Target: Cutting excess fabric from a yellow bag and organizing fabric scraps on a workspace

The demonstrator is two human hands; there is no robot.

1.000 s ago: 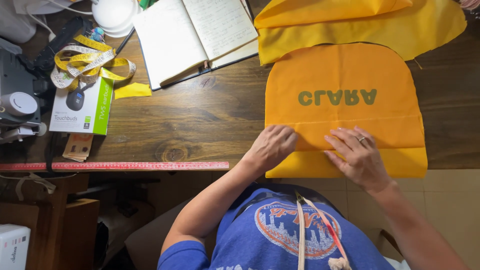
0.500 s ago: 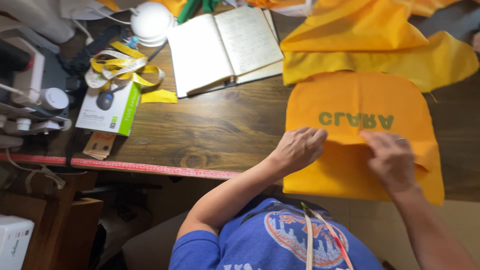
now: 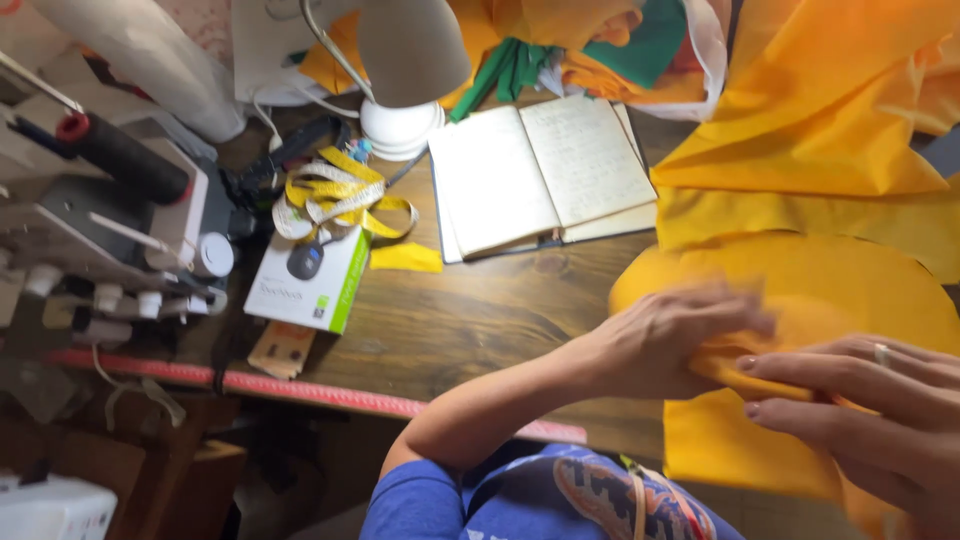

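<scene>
An arch-shaped piece of orange-yellow fabric [image 3: 860, 280] lies on the wooden table [image 3: 470, 320] at the right. My left hand [image 3: 665, 340] rests on its lower part, fingers closed over a fold of the cloth. Beside it my right hand [image 3: 870, 410], a ring on one finger, has its fingers stretched out flat against the same fold. The fabric's lower edge [image 3: 740, 450] hangs over the table's front. Motion blur hides how the fingers grip.
More orange-yellow cloth [image 3: 830, 120] is piled at the back right. An open notebook [image 3: 545, 170] lies mid-table, with a white lamp [image 3: 405, 60] behind it. A yellow tape measure [image 3: 335, 195] sits on a white box [image 3: 310, 285]. A sewing machine [image 3: 90, 210] stands left.
The view has moved closer and shifted right. Both hands have gathered and lifted the fabric's lower fold, covering the green lettering seen earlier.
</scene>
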